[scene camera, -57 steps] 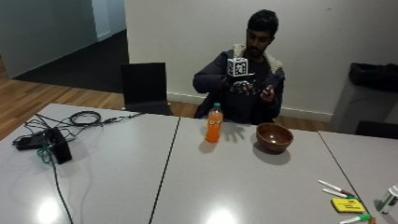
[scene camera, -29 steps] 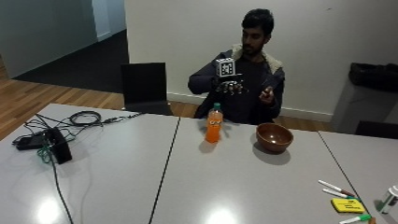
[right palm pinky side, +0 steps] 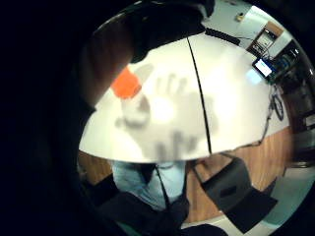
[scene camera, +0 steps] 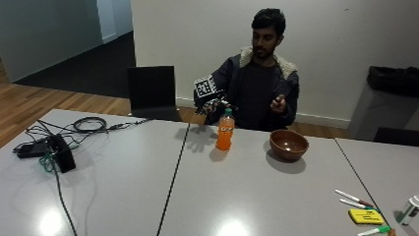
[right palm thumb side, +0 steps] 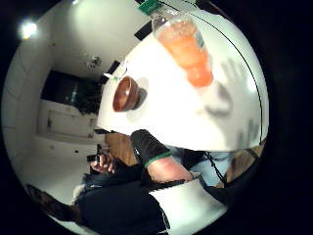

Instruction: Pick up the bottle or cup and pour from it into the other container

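The table (scene camera: 262,196) top is smooth, pale grey and glossy, mirroring ceiling lights. The orange soda bottle (scene camera: 225,131) is clear plastic. The bowl (scene camera: 288,144) looks like brown wood, slightly shiny. The floor (scene camera: 39,101) is wood planks.

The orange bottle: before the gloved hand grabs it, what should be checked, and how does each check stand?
1. Bottle upright on the table: ok.
2. Green cap on: ok.
3. Gloved right hand empty, near the bottle, not touching: ok.
4. Bowl upright beside the bottle, apart from it: ok.
5. Bowl empty: cannot tell.
6. Markers clear of the pouring path: ok.
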